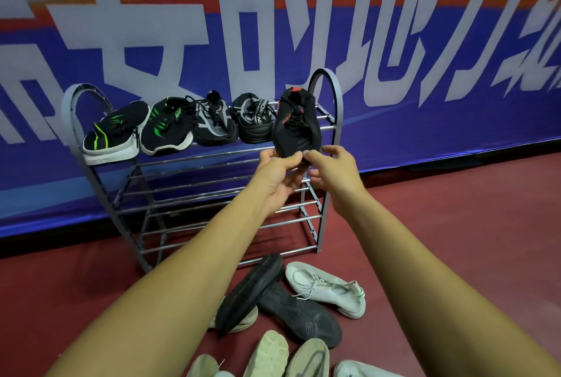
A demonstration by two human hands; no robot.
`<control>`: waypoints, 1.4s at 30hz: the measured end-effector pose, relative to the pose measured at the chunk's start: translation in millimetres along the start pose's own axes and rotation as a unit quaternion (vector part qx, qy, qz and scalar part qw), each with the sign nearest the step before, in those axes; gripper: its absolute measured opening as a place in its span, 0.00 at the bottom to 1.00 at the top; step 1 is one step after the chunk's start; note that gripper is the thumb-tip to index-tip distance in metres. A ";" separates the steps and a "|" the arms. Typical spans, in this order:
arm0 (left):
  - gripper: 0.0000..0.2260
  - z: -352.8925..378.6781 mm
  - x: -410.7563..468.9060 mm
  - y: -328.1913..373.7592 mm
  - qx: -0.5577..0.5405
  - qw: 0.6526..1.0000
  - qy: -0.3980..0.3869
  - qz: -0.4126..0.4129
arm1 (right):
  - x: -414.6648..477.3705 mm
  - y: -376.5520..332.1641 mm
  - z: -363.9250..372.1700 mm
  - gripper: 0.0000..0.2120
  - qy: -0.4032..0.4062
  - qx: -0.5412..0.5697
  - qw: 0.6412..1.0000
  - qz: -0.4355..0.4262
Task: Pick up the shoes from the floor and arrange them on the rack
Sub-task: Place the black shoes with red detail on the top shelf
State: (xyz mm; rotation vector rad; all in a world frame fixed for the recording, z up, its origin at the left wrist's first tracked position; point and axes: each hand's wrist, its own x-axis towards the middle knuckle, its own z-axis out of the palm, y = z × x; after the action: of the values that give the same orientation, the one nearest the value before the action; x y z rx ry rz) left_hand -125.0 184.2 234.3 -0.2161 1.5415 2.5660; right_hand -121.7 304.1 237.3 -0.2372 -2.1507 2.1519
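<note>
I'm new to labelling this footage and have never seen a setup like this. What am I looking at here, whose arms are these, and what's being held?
This is one picture from a camera worn on a person's head, looking forward and down, so the two bare arms are the wearer's own. The left hand and right hand together hold a black shoe with red marks by its near end, at the right end of the rack's top shelf. Four dark shoes already sit on that shelf; the lower shelves look bare. More shoes, black and white, lie on the red floor.
</note>
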 end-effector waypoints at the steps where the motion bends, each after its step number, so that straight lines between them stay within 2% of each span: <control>1: 0.16 2.8 3.1 0.4 0.000 1.000 0.006 0.003 | 2.6 -0.6 -0.9 0.20 -0.008 0.023 1.000 0.005; 3: 0.15 6.2 7.4 -1.1 0.005 1.000 0.011 0.005 | 10.6 0.3 -1.8 0.15 -0.007 0.064 0.998 0.012; 5: 0.15 7.8 11.5 -3.7 0.017 1.000 0.008 0.004 | 18.6 1.6 -2.6 0.06 0.004 0.092 0.996 0.011; 7: 0.15 9.1 16.0 -3.3 0.038 0.999 0.003 0.005 | 27.3 1.1 -3.5 0.03 0.017 0.117 0.993 0.013; 16: 0.05 2.3 34.0 7.2 0.104 0.994 0.008 -0.011 | 63.7 -1.7 -1.7 0.10 0.032 0.206 0.978 0.023; 17: 0.05 -1.6 37.0 9.1 0.096 0.995 0.019 -0.018 | 66.7 -1.3 1.0 0.11 0.030 0.211 0.977 0.021; 20: 0.14 -15.7 46.2 16.9 0.062 0.994 0.080 -0.040 | 75.9 -0.8 8.8 0.15 0.037 0.212 0.976 0.010; 25: 0.21 -36.1 57.9 40.7 -0.002 0.992 0.123 -0.039 | 90.0 -0.9 15.9 0.08 0.040 0.200 0.979 -0.011; 30: 0.14 -43.6 64.8 50.5 0.010 0.990 0.130 -0.046 | 96.8 5.3 19.2 0.11 0.035 0.184 0.982 -0.020; 36: 0.11 -47.7 67.5 45.0 -0.033 0.989 0.138 -0.039 | 100.0 13.9 27.6 0.07 0.013 0.188 0.982 -0.017; 40: 0.11 -47.6 66.4 45.2 -0.027 0.990 0.132 -0.034 | 103.1 14.2 27.6 0.13 -0.014 0.180 0.984 -0.011; 42: 0.12 -47.4 63.7 45.1 -0.014 0.991 0.126 -0.045 | 103.8 15.6 25.8 0.19 -0.028 0.168 0.985 0.000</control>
State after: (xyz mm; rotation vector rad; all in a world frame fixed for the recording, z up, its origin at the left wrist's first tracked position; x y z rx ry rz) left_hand -193.8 124.2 238.8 -0.6205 1.5340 2.5698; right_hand -227.5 296.5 216.9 -0.1511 -1.7695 2.5006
